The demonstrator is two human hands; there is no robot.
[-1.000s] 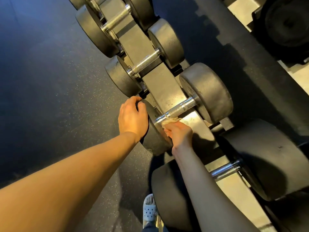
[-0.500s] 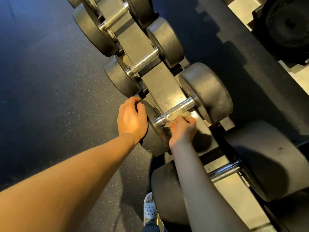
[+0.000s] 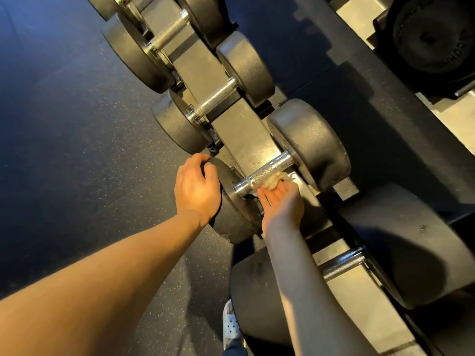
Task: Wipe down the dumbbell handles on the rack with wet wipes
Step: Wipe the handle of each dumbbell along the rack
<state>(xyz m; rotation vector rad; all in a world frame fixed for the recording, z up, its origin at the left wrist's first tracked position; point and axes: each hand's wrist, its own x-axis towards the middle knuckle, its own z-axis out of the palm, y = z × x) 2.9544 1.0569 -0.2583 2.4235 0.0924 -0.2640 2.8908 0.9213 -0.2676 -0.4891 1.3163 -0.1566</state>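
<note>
The dumbbell (image 3: 308, 145) lies across the rack (image 3: 241, 134) in a tight row. Its round ends come close to those of the neighbours, so open room is only along the handle (image 3: 264, 173) and over the floor (image 3: 77, 124) at the left. The left hand (image 3: 198, 186) has its fingers curled over the rim of the near end. The right hand (image 3: 281, 201) grasps a crumpled wipe (image 3: 272, 179) in its fingers and presses it against the lower side of the handle, near the middle. The handle is shiny metal with a rough knurled middle. The ends are matte black and rounded. The floor is dark, speckled rubber.
</note>
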